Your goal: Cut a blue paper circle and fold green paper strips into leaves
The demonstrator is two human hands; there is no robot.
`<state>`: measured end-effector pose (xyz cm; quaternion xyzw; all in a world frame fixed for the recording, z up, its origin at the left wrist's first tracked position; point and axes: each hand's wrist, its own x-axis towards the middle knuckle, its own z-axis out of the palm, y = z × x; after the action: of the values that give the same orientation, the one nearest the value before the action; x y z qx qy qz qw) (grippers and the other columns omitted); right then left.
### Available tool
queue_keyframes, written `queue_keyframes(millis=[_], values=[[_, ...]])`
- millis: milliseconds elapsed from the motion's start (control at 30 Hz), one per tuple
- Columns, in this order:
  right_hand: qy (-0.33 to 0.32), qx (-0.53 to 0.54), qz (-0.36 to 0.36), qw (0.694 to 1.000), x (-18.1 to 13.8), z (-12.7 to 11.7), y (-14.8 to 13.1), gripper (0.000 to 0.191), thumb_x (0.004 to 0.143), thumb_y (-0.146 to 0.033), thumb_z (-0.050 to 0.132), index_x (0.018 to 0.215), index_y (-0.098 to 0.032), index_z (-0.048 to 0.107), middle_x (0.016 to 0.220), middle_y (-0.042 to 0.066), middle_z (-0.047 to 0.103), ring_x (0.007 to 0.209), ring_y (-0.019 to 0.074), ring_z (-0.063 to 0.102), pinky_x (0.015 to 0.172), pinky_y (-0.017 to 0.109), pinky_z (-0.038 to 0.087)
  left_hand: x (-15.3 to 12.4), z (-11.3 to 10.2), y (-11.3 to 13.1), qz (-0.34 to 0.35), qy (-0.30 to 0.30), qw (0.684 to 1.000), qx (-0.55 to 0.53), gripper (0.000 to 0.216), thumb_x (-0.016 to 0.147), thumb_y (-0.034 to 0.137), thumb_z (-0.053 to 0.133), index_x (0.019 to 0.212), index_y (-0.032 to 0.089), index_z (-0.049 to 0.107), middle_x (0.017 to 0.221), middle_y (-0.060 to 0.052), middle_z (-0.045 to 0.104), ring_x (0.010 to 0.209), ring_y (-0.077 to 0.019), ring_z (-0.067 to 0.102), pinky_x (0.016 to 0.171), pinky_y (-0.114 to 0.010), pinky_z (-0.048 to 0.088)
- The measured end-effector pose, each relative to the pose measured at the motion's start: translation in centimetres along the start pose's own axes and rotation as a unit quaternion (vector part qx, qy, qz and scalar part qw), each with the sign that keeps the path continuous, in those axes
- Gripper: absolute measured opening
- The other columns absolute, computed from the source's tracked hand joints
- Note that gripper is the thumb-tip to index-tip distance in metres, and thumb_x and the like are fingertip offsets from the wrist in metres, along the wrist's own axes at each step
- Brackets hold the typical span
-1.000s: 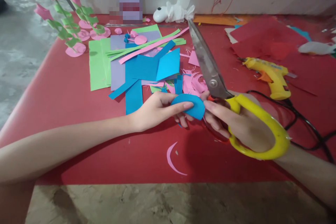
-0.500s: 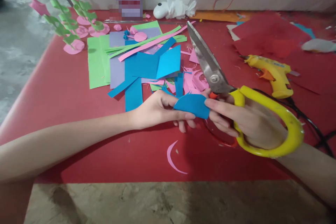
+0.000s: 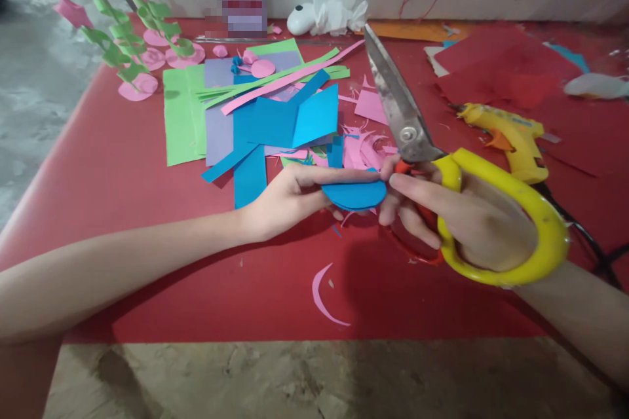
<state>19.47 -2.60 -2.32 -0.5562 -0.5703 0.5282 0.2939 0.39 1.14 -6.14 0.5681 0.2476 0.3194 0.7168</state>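
Observation:
A small rounded piece of blue paper (image 3: 354, 196) is pinched in my left hand (image 3: 285, 200), the index finger along its top edge. My right hand (image 3: 472, 219) is threaded through the handles of a pair of scissors (image 3: 407, 134), one handle yellow and one red. Their blades point up and away, closed together. My right fingertips reach the right edge of the blue paper. Beyond my hands lie blue paper sheets (image 3: 270, 121) and pink scraps (image 3: 366, 147). A thin pink crescent offcut (image 3: 322, 294) rests on the table nearer to me.
A yellow glue gun (image 3: 511, 137) with a black cord lies at the right. Paper flowers (image 3: 122, 33) stand at the back left. Green paper (image 3: 181, 118) and paper strips lie left of centre. The red table (image 3: 196, 294) ends at a front edge.
The blue paper has tilted, its curved edge now facing me. My left index finger has extended over it. The scissors have shifted slightly right, and a small blue sliver shows below my hands.

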Motion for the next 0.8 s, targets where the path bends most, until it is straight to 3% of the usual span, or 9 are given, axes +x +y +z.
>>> queue_keyframes(millis=[167,267,333,400,467,533,633,700,800], values=[[0.044,0.012,-0.016,0.999,0.2,-0.1,0.1,0.019,0.077,-0.035,0.065,0.081,-0.019,0.056,0.035,-0.012,0.037,0.030,0.0045,0.034,0.039,0.021,0.038,-0.3,-0.3,-0.4,0.010,-0.068,0.998,-0.006,0.059,0.072,0.000,0.057,0.125,0.027,0.059,0.123,0.000,0.066,0.082,-0.0105,0.068,0.071,-0.020,0.057],[0.069,-0.029,-0.030,0.997,0.3,-0.4,0.0,0.020,0.071,-0.033,0.066,0.081,-0.020,0.054,0.042,-0.011,0.045,0.032,0.0033,0.034,0.038,0.021,0.035,0.0,-0.3,-0.8,0.007,-0.053,0.994,-0.095,0.047,0.080,0.015,0.060,0.126,0.027,0.056,0.110,-0.001,0.069,0.081,-0.0117,0.068,0.069,-0.021,0.058],[0.045,-0.033,-0.024,0.998,0.2,-0.6,-0.1,0.026,0.068,-0.033,0.069,0.084,-0.021,0.052,0.052,-0.009,0.055,0.036,0.0050,0.043,0.039,0.022,0.037,0.2,-0.1,-0.7,-0.015,-0.033,0.991,-0.126,0.026,0.084,0.030,0.062,0.107,0.018,0.064,0.088,-0.002,0.072,0.073,-0.0116,0.069,0.064,-0.020,0.058],[0.012,-0.019,-0.015,1.000,0.1,-0.6,-0.2,0.027,0.068,-0.030,0.069,0.085,-0.022,0.050,0.056,-0.008,0.058,0.044,0.0071,0.053,0.045,0.021,0.041,0.4,0.1,-0.2,-0.062,-0.047,0.991,-0.113,0.025,0.082,0.037,0.066,0.082,0.012,0.064,0.067,0.000,0.069,0.059,-0.0093,0.067,0.058,-0.018,0.056],[-0.014,-0.005,-0.023,1.000,-0.1,-0.4,-0.1,0.022,0.071,-0.026,0.067,0.084,-0.022,0.050,0.056,-0.008,0.057,0.049,0.0057,0.055,0.050,0.018,0.044,0.4,0.3,0.3,-0.109,-0.078,0.987,-0.084,0.028,0.077,0.035,0.073,0.071,0.011,0.060,0.058,0.001,0.067,0.049,-0.0078,0.063,0.052,-0.016,0.053],[-0.034,0.004,-0.040,0.999,-0.2,-0.2,0.1,0.018,0.072,-0.023,0.066,0.083,-0.021,0.051,0.055,-0.009,0.058,0.043,0.0023,0.048,0.048,0.016,0.041,0.2,0.4,0.7,-0.138,-0.086,0.985,-0.063,0.027,0.073,0.031,0.076,0.071,0.011,0.059,0.056,0.002,0.067,0.046,-0.0073,0.062,0.048,-0.016,0.052],[-0.012,0.012,-0.049,0.999,0.0,-0.2,0.3,0.017,0.076,-0.029,0.065,0.085,-0.020,0.053,0.055,-0.007,0.060,0.033,0.0014,0.036,0.036,0.018,0.034,0.0,0.6,0.7,-0.113,-0.056,0.991,-0.053,0.022,0.077,0.029,0.073,0.073,0.010,0.060,0.060,0.001,0.069,0.052,-0.0075,0.066,0.052,-0.015,0.054],[0.018,0.031,-0.050,0.998,0.2,-0.3,0.2,0.018,0.081,-0.035,0.059,0.088,-0.020,0.052,0.057,-0.006,0.061,0.032,0.0031,0.036,0.033,0.020,0.031,-0.1,0.7,0.5,-0.082,-0.018,0.995,-0.052,0.020,0.078,0.026,0.071,0.076,0.012,0.057,0.064,0.001,0.071,0.058,-0.0084,0.069,0.056,-0.014,0.055],[-0.004,0.030,-0.080,0.996,0.5,-0.5,-0.1,0.014,0.080,-0.030,0.051,0.091,-0.022,0.049,0.056,-0.006,0.058,0.038,0.0062,0.044,0.039,0.021,0.039,-0.1,0.6,0.2,-0.052,0.029,0.998,-0.034,0.027,0.078,0.030,0.072,0.082,0.016,0.048,0.064,0.003,0.071,0.061,-0.0113,0.071,0.056,-0.016,0.055]])
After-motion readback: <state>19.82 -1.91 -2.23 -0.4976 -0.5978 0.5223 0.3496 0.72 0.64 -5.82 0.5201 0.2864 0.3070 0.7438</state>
